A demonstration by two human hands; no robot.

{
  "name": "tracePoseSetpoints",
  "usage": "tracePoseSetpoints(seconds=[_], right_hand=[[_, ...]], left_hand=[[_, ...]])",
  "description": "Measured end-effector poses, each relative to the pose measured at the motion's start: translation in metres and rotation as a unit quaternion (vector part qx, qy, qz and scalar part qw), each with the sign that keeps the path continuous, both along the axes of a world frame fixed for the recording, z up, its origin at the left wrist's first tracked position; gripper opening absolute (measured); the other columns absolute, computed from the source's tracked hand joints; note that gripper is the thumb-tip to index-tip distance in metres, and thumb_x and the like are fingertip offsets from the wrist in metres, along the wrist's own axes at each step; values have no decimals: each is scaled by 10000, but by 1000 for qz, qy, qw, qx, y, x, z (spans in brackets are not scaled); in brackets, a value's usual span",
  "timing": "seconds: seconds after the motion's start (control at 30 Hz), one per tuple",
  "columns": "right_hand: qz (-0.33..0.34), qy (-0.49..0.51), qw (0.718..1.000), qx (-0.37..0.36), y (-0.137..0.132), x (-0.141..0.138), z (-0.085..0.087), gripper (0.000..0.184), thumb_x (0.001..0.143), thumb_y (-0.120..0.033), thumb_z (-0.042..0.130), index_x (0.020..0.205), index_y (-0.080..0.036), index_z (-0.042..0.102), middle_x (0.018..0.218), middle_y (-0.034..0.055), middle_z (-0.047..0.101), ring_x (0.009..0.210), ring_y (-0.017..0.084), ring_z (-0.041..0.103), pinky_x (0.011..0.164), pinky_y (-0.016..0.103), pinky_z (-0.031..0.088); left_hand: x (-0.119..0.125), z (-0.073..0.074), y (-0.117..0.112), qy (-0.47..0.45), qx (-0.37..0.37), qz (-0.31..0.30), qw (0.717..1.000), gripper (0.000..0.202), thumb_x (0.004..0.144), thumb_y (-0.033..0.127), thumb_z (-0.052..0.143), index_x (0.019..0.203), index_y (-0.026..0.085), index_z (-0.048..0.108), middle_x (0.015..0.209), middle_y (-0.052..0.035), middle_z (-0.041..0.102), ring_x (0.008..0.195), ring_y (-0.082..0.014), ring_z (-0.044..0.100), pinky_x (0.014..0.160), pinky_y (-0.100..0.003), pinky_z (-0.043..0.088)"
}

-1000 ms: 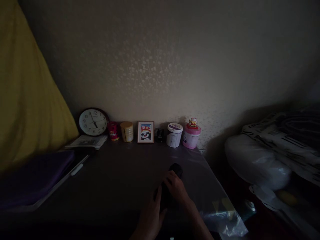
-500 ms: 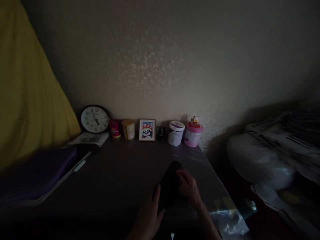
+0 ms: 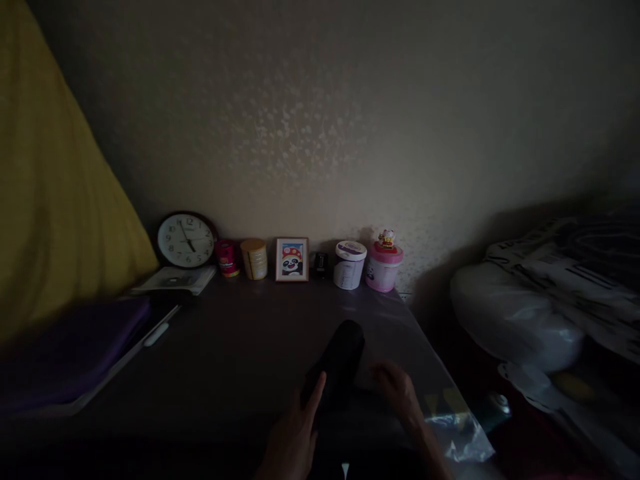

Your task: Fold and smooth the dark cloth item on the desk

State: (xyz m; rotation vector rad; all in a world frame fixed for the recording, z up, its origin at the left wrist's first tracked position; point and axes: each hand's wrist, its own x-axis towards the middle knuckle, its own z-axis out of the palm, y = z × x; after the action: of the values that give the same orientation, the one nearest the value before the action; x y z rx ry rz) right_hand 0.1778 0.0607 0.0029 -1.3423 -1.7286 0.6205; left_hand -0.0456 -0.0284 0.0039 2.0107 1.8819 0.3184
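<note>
A dark, elongated black object (image 3: 337,363) lies on the dim brown table (image 3: 235,347), lit too poorly to name. My left hand (image 3: 296,433) rests at its near left side with a finger stretched along its edge, fingers apart. My right hand (image 3: 397,393) hovers just to the right of the object, off it, blurred by motion, so its fingers are unclear.
Along the wall stand a round clock (image 3: 185,241), a red tin (image 3: 227,258), a tan jar (image 3: 255,259), a framed panda picture (image 3: 292,259), a white tub (image 3: 349,265) and a pink tub (image 3: 383,267). A purple case (image 3: 70,350) lies left; clear plastic (image 3: 457,433) and bags lie right.
My right hand has come off the black object and moved right and nearer. My left hand stays beside the object, which now shows more fully.
</note>
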Motion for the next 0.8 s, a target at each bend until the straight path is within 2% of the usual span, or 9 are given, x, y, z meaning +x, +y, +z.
tracePoseSetpoints(seconds=[0.13,0.27,0.37,0.47,0.5,0.57,0.67,0.73,0.8], right_hand=[[48,-29,998,7,-11,-11,-1,241,721,-223,415,759,-208,652,718,13,660,672,160,597,636,245,459],[10,-18,1000,6,-4,-3,-8,263,739,-262,410,813,-193,653,743,32,667,684,170,607,635,258,465],[-38,-12,999,12,8,14,-13,274,725,-316,427,803,-191,658,737,47,667,680,183,608,628,272,471],[-72,11,997,7,18,30,-16,289,706,-364,456,805,-189,664,782,57,676,728,198,611,661,283,475],[-83,24,996,2,20,35,-17,301,706,-375,459,813,-182,664,786,57,676,732,199,610,663,283,474],[-101,54,993,-12,23,42,-20,332,716,-396,458,838,-164,662,764,54,670,710,195,605,638,274,471],[-104,84,991,-20,24,46,-25,355,726,-412,462,868,-152,658,754,45,665,699,191,600,621,262,466],[-97,81,992,-17,25,47,-27,347,718,-414,473,854,-158,664,773,47,671,731,199,604,646,267,468],[-98,66,993,-14,25,45,-27,343,709,-418,477,840,-166,668,789,53,677,753,210,610,668,279,471]], left_hand=[[0,-2,4,27,-20,-7,999,807,773,36,370,1347,416,-50,1385,-132,322,1147,-213,500,836,-305,460],[-1,-4,5,33,-11,-10,999,750,790,31,308,1357,403,-12,1366,-128,364,1145,-209,501,854,-317,450],[-4,-8,6,-22,-12,-13,1000,731,788,46,299,1371,382,13,1312,-96,449,1088,-180,542,855,-310,447],[-10,-7,9,-147,8,-17,989,719,775,97,349,1387,340,61,1265,-62,504,1082,-144,537,895,-282,420],[-13,-5,11,-196,4,-10,981,705,772,126,365,1389,323,86,1234,-60,528,1033,-136,563,867,-270,435],[-20,1,15,-297,-58,24,953,699,761,186,382,1388,296,91,1016,-47,631,764,-124,628,678,-255,490],[-31,10,22,-435,-185,93,876,754,756,285,406,1384,250,-10,589,58,572,414,-109,518,419,-225,414],[-37,13,24,-449,-203,125,861,772,781,398,396,1380,196,-47,595,42,578,455,-133,557,452,-257,445],[-40,12,23,-365,-152,155,905,732,817,462,320,1383,166,-38,834,-70,645,701,-183,640,604,-332,502]])
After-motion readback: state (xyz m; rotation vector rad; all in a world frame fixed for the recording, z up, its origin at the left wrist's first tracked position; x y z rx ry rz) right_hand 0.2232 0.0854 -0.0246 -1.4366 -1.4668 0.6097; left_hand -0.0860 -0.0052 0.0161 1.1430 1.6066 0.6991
